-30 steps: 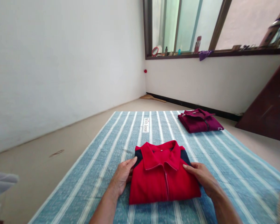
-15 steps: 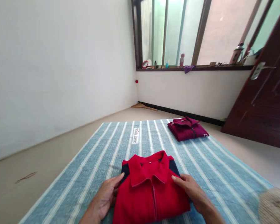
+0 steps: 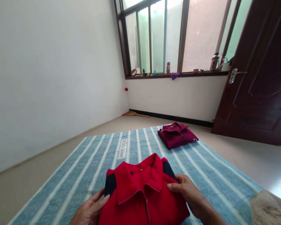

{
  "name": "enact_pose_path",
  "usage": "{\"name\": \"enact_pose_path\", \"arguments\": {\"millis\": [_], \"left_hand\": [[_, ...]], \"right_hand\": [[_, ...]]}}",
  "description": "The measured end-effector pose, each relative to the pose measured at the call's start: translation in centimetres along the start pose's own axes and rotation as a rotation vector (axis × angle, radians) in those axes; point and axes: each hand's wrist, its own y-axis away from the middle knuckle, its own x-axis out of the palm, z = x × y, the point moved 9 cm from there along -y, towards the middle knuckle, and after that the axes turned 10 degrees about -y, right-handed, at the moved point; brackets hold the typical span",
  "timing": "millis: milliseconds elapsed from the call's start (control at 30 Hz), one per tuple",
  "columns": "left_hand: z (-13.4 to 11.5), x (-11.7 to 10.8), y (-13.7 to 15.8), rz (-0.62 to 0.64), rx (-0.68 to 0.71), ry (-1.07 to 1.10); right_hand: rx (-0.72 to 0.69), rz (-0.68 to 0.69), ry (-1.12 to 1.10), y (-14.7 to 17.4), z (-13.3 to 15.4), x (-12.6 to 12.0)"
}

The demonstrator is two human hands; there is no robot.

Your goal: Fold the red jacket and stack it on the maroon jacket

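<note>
A folded red jacket [image 3: 133, 200] with dark navy shoulder panels, a spread collar and a front zip is between my two hands at the bottom middle. My left hand [image 3: 90, 209] grips its left edge, thumb on top and fingers at the side. On the opposite edge, my right hand [image 3: 187, 193] pinches the cloth with the thumb above and the fingers underneath. The jacket looks slightly tilted and raised at its right side. Its lower part is cut off by the frame. Beyond it, a folded maroon jacket [image 3: 175, 137] lies at the far right of the striped cloth.
A blue cloth with white stripes [image 3: 67, 181] covers the surface under the jackets. A beige knitted item [image 3: 269, 207] sits at the lower right. A broom [image 3: 135, 114] lies by the wall. Small items line the window sill [image 3: 152, 76]; a dark red door [image 3: 255, 93] stands right.
The red jacket has come nearer and slightly left in view, with both hands still on it. The camera view has turned to the right and a little upward.
</note>
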Motion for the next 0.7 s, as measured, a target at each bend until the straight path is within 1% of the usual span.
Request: {"name": "enact_pose_path", "arguments": {"millis": [100, 167, 233, 333, 500, 633, 700], "left_hand": [[-1.7, 2.7, -1.2, 0.025, 0.053, 0.016], [-3.3, 5.2, -2.2, 0.062, 0.112, 0.018], [-4.9, 8.2, -3.4, 0.116, 0.158, 0.006], [-7.5, 13.0, -5.7, 0.176, 0.204, -0.001], [-12.4, 20.6, -10.4, 0.219, 0.267, -0.037], [-16.5, 25.4, -14.3, 0.208, 0.321, -0.062], [-17.8, 27.6, -16.1, 0.21, 0.333, -0.077]], "right_hand": [[-0.039, 0.018, 0.036, -0.8, 3.6, -1.1], [-0.052, -0.01, 0.083, -1.6, 6.1, -2.5], [-0.07, -0.048, 0.123, -2.7, 8.8, -4.1], [-0.112, -0.12, 0.163, -4.6, 13.1, -6.9], [-0.203, -0.254, 0.217, -8.4, 20.7, -11.2], [-0.306, -0.37, 0.283, -11.7, 26.8, -13.8], [-0.38, -0.439, 0.331, -13.1, 29.4, -15.2]]}}
